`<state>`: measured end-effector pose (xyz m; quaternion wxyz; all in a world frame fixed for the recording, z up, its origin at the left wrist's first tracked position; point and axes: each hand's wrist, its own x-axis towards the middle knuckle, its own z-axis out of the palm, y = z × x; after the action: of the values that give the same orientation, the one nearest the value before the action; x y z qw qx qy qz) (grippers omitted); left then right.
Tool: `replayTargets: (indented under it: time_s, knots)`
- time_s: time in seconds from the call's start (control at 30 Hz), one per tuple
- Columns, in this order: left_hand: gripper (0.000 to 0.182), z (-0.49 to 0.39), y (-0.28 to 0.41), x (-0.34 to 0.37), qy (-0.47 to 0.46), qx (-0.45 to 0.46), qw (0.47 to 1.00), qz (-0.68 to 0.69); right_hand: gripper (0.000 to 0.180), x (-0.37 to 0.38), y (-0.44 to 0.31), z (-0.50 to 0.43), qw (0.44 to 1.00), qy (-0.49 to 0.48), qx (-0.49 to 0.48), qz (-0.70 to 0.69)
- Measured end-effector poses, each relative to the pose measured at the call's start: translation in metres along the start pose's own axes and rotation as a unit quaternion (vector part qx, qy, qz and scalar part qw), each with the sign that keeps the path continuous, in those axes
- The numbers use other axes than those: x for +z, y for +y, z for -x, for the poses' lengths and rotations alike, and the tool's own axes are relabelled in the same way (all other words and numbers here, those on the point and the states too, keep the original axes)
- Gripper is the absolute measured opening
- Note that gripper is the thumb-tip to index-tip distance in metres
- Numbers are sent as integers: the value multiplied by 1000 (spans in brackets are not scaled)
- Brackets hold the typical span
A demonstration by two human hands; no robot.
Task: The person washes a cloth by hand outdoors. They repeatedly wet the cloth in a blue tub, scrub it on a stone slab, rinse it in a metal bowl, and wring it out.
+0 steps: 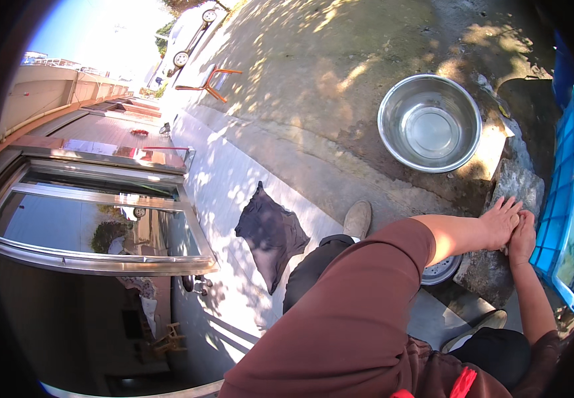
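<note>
My left hand (500,223) lies against my right hand (522,240), its fingers stretched out and overlapping the other's curled ones. Both are low over a rough grey stone slab (519,185) that looks wet. Whether anything is held between the palms is hidden. Beyond the hands stands a wide stainless-steel basin (428,124); I cannot tell whether it holds clear water. Partly behind my left forearm, a smaller round metal vessel (441,271) with a speckled or perforated inside sits between my feet.
A blue plastic crate (555,199) stands close on the right. A dark cloth (272,234) lies spread on the pale paving. Left is a metal-framed glass window or door (98,224). An orange-legged stool (212,82) and a white car (192,42) are farther off.
</note>
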<state>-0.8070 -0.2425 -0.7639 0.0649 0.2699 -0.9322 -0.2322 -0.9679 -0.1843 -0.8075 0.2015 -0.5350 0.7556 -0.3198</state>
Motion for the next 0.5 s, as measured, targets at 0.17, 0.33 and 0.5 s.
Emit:
replayTargets:
  time_s: [0.17, 0.33, 0.5]
  knots:
    - [66, -48, -7, -9, -17, -125, 992, -27, 24, 10, 25, -76, 998, 14, 9, 63]
    - [63, 20, 27, -17, -69, 21, 997, 31, 23, -28, -13, 37, 986, -23, -59, -152]
    - [62, 40, 5, 7, -37, 102, 993, 48, 22, -18, -14, 59, 997, -5, -82, -10]
